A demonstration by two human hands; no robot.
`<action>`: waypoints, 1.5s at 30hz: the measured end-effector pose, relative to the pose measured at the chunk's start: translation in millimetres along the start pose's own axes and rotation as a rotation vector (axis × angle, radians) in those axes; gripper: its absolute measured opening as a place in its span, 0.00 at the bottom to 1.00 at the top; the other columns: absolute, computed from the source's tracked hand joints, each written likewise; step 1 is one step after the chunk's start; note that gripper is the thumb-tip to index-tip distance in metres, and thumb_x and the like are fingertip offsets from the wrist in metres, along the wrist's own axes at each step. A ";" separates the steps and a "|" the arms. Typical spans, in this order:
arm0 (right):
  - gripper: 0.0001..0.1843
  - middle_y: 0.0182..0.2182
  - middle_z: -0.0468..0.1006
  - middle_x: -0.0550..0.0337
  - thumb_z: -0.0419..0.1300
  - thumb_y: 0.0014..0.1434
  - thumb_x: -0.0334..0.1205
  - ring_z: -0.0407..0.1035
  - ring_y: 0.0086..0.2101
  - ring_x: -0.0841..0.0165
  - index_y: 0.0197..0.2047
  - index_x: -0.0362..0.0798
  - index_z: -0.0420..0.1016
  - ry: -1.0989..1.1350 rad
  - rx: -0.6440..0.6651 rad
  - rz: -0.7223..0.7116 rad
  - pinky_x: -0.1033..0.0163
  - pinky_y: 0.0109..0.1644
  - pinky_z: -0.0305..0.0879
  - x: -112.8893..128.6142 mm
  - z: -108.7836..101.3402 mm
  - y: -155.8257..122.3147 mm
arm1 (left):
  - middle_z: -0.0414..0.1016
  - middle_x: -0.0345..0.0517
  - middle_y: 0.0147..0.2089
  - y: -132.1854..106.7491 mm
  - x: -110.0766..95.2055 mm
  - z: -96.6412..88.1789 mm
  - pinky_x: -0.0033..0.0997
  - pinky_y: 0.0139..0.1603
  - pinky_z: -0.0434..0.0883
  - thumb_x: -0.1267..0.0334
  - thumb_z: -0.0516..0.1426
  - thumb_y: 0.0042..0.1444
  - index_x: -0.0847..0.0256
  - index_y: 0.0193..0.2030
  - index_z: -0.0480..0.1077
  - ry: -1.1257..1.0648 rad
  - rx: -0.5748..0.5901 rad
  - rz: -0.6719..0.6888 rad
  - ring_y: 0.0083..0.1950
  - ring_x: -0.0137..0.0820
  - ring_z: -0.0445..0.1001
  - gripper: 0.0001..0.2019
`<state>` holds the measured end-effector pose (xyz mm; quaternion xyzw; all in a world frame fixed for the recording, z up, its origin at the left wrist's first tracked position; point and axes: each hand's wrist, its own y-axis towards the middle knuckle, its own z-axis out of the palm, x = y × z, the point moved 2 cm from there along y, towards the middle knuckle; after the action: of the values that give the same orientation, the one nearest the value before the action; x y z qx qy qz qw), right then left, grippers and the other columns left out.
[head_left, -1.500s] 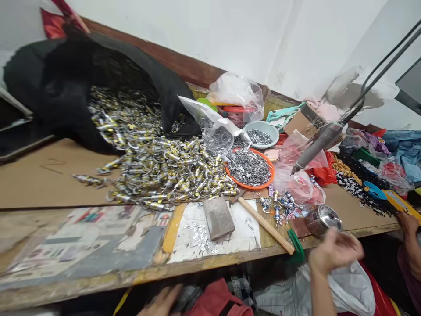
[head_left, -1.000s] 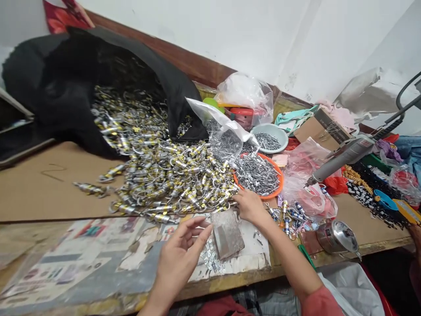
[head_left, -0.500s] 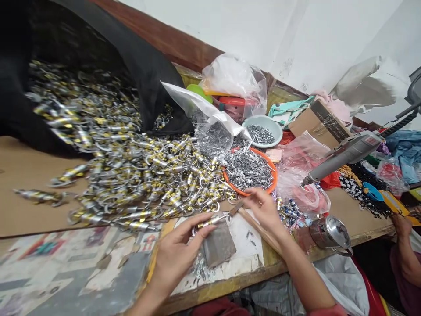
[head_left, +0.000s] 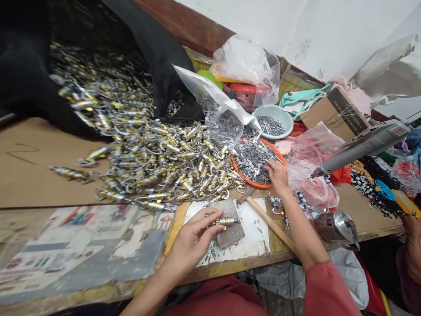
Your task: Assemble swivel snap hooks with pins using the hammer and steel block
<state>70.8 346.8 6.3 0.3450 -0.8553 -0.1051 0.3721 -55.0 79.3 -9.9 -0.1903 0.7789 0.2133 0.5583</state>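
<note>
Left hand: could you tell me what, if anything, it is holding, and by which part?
The left hand pinches a small silver-and-gold clasp by its barrel's near end.

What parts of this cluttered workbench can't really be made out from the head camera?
- Black bag: cut off by the left and top edges; its inside is too dark.
- Right hand fingertips: buried among the metal bits in the orange tray.
- Small piece in the left hand: too small to identify.
- Another person's hand: cut off by the right edge.
</note>
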 end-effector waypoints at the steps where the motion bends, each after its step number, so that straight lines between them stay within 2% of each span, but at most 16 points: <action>1: 0.12 0.27 0.72 0.59 0.57 0.55 0.42 0.68 0.34 0.71 0.33 0.42 0.76 0.039 -0.027 0.003 0.66 0.42 0.63 5.2 -1.9 -2.3 | 0.79 0.48 0.37 -0.8 -0.4 -0.5 0.32 0.40 0.74 0.59 0.57 0.49 0.56 0.38 0.78 0.003 -0.006 0.017 0.40 0.36 0.77 0.12; 3: 0.10 0.28 0.74 0.58 0.57 0.56 0.40 0.69 0.32 0.71 0.34 0.42 0.76 0.114 -0.073 0.006 0.67 0.39 0.65 23.7 -4.5 -14.4 | 0.78 0.47 0.35 -2.5 -0.2 -0.4 0.30 0.37 0.74 0.59 0.57 0.49 0.57 0.37 0.78 0.002 -0.015 0.035 0.37 0.35 0.76 0.11; 5: 0.10 0.28 0.76 0.59 0.55 0.57 0.39 0.70 0.28 0.73 0.35 0.42 0.75 0.219 -0.057 0.017 0.67 0.33 0.67 51.7 -3.5 -37.3 | 0.78 0.48 0.35 -4.1 0.9 0.5 0.30 0.38 0.74 0.59 0.57 0.49 0.58 0.37 0.78 -0.005 -0.009 0.031 0.37 0.35 0.76 0.11; 6: 0.09 0.26 0.76 0.60 0.56 0.57 0.39 0.70 0.25 0.73 0.35 0.43 0.75 0.287 -0.017 0.023 0.68 0.30 0.68 67.8 -1.3 -51.4 | 0.78 0.48 0.36 -4.8 1.3 0.9 0.30 0.39 0.74 0.58 0.57 0.49 0.58 0.37 0.78 -0.007 -0.009 0.029 0.38 0.35 0.76 0.12; 8: 0.05 0.25 0.77 0.62 0.60 0.53 0.37 0.71 0.26 0.71 0.30 0.46 0.76 0.551 0.166 0.088 0.66 0.30 0.68 98.5 7.5 -80.7 | 0.78 0.49 0.38 -5.7 1.7 1.7 0.32 0.42 0.73 0.58 0.56 0.50 0.58 0.39 0.77 -0.001 -0.006 0.033 0.40 0.36 0.76 0.12; 11: 0.05 0.23 0.76 0.63 0.62 0.51 0.36 0.70 0.28 0.71 0.24 0.48 0.77 0.664 0.210 0.135 0.66 0.34 0.68 128.1 19.1 -112.5 | 0.78 0.48 0.40 -6.3 0.8 2.2 0.34 0.44 0.73 0.59 0.55 0.52 0.57 0.41 0.77 0.019 0.005 0.061 0.42 0.36 0.76 0.13; 17: 0.05 0.24 0.76 0.61 0.62 0.50 0.38 0.70 0.29 0.69 0.25 0.49 0.77 0.743 0.192 0.289 0.65 0.35 0.68 129.7 33.1 -126.6 | 0.78 0.50 0.40 -7.5 -0.8 0.8 0.33 0.44 0.73 0.62 0.53 0.54 0.59 0.41 0.76 0.002 -0.025 0.102 0.41 0.35 0.76 0.13; 23: 0.05 0.25 0.76 0.61 0.63 0.50 0.38 0.70 0.29 0.70 0.25 0.48 0.77 0.802 0.230 0.300 0.65 0.36 0.68 129.4 31.1 -129.7 | 0.79 0.48 0.39 -9.2 -3.7 1.4 0.33 0.42 0.74 0.61 0.56 0.51 0.58 0.38 0.78 -0.090 -0.075 0.031 0.40 0.36 0.77 0.11; 25: 0.06 0.26 0.75 0.60 0.61 0.53 0.38 0.70 0.30 0.70 0.27 0.48 0.77 0.768 0.227 0.225 0.65 0.36 0.68 129.5 27.0 -131.8 | 0.80 0.47 0.38 -10.3 -3.0 0.6 0.35 0.43 0.75 0.59 0.58 0.49 0.57 0.35 0.79 -0.139 -0.091 -0.024 0.39 0.37 0.77 0.10; 27: 0.05 0.30 0.76 0.57 0.60 0.54 0.38 0.71 0.34 0.68 0.33 0.48 0.77 0.674 0.191 0.070 0.64 0.39 0.70 129.2 20.5 -134.3 | 0.80 0.47 0.38 -11.7 -0.9 -1.3 0.37 0.45 0.74 0.58 0.60 0.48 0.57 0.33 0.79 -0.198 -0.095 -0.071 0.40 0.38 0.77 0.09; 29: 0.10 0.37 0.76 0.54 0.60 0.55 0.35 0.71 0.38 0.67 0.42 0.48 0.75 0.535 0.136 -0.183 0.63 0.42 0.70 129.4 12.7 -137.1 | 0.80 0.47 0.38 -13.4 1.7 -4.2 0.37 0.47 0.74 0.58 0.60 0.47 0.57 0.32 0.79 -0.258 -0.099 -0.094 0.41 0.38 0.77 0.08; 31: 0.15 0.40 0.76 0.52 0.58 0.55 0.30 0.70 0.42 0.67 0.47 0.47 0.71 0.389 0.091 -0.484 0.63 0.45 0.70 130.1 5.3 -140.1 | 0.80 0.47 0.38 -14.7 3.4 -7.5 0.36 0.47 0.73 0.58 0.61 0.46 0.56 0.32 0.79 -0.303 -0.106 -0.104 0.42 0.37 0.77 0.08; 33: 0.14 0.39 0.77 0.51 0.54 0.57 0.27 0.69 0.45 0.66 0.46 0.45 0.71 0.264 0.089 -0.743 0.62 0.46 0.71 130.8 -0.4 -141.6 | 0.81 0.46 0.37 -14.8 2.3 -10.8 0.35 0.46 0.74 0.58 0.62 0.46 0.56 0.32 0.79 -0.311 -0.099 -0.114 0.42 0.37 0.77 0.08; 35: 0.12 0.39 0.77 0.49 0.52 0.58 0.27 0.68 0.48 0.64 0.45 0.43 0.72 0.172 0.110 -0.888 0.60 0.46 0.71 131.0 -4.6 -140.2 | 0.81 0.46 0.36 -13.5 -2.4 -14.0 0.35 0.44 0.75 0.57 0.62 0.45 0.56 0.32 0.79 -0.271 -0.079 -0.124 0.40 0.38 0.77 0.09; 38: 0.12 0.41 0.77 0.50 0.51 0.60 0.28 0.66 0.50 0.64 0.44 0.43 0.72 0.110 0.170 -0.950 0.59 0.48 0.71 131.3 -8.2 -136.3 | 0.81 0.45 0.33 -10.1 -13.5 -19.5 0.37 0.43 0.75 0.56 0.62 0.43 0.56 0.30 0.79 -0.164 -0.045 -0.095 0.37 0.39 0.78 0.09; 45: 0.12 0.42 0.77 0.50 0.52 0.60 0.29 0.65 0.51 0.65 0.45 0.44 0.71 0.104 0.190 -0.909 0.61 0.48 0.71 130.9 -9.0 -137.5 | 0.82 0.44 0.33 -10.1 -22.7 -27.0 0.37 0.42 0.76 0.58 0.61 0.45 0.54 0.27 0.79 -0.096 -0.013 0.017 0.36 0.38 0.79 0.06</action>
<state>84.1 158.2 26.4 0.7220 -0.6034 -0.1613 0.2977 -64.0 57.5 18.1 -0.1768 0.7515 0.2320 0.5918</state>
